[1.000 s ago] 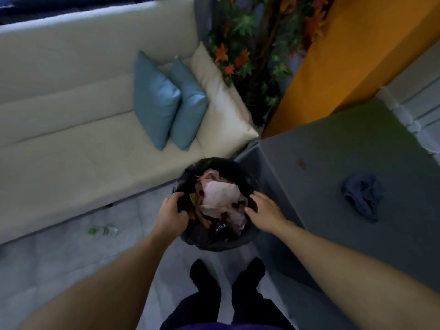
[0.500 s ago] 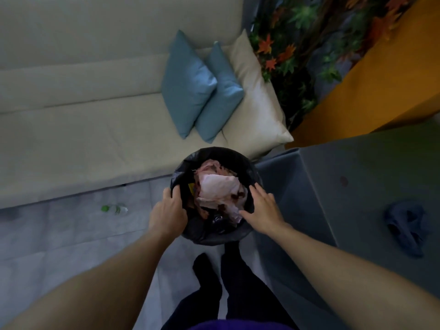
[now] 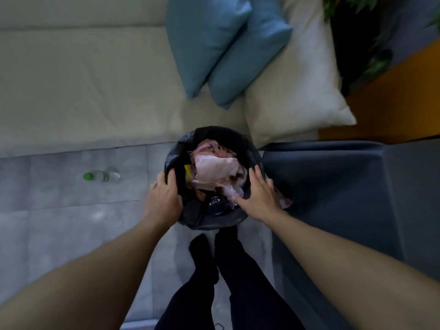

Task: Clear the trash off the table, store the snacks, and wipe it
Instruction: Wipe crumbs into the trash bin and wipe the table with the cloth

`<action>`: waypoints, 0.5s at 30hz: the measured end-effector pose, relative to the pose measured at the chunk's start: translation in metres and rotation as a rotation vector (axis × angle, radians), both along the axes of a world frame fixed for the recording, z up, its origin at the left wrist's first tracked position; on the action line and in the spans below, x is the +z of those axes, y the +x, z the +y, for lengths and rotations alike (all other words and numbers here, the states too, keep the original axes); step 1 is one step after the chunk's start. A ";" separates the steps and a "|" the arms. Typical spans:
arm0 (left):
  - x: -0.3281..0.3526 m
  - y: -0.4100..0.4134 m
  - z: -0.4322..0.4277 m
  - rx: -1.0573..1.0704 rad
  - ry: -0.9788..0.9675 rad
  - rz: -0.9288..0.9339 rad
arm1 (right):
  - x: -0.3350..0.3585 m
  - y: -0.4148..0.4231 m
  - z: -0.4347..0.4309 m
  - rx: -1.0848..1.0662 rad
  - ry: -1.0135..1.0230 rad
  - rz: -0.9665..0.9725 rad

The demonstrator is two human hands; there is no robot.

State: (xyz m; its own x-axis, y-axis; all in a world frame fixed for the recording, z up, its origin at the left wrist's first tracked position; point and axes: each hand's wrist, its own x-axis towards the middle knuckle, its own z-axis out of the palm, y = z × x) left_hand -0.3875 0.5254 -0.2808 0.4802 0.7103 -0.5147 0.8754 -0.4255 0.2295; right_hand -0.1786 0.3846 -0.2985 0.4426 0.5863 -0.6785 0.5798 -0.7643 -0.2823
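left hand (image 3: 164, 198) curled, right hand (image 3: 260, 194) flat, both arms outstretched.

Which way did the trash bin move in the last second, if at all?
No. The trash bin still stands against the corner of the table, its far rim overlapping the sofa edge as before; only the camera tilted down.

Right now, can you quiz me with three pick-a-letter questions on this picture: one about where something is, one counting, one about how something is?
1. The trash bin is: A empty, B full of crumpled trash, C lidded.
2. How many blue cushions? A one, B two, C four.
3. The green-capped bottle lies: A in the bin, B on a cushion, C on the floor.
Answers: 1 B, trash piles to its rim; 2 B, two lean side by side; 3 C, it rests left of the bin.
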 end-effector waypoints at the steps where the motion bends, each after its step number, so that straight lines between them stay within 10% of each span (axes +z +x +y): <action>1: -0.015 0.003 0.001 0.006 -0.002 -0.002 | -0.017 0.003 0.003 -0.001 -0.010 0.007; 15: -0.202 0.021 0.013 0.057 -0.033 -0.014 | -0.219 0.021 0.020 -0.012 0.047 0.069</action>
State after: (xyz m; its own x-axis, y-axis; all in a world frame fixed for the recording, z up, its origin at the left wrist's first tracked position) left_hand -0.3669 0.5380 -0.4833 0.4470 0.7193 -0.5318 0.8945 -0.3673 0.2549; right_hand -0.1577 0.4050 -0.5179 0.4031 0.6129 -0.6796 0.5486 -0.7562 -0.3566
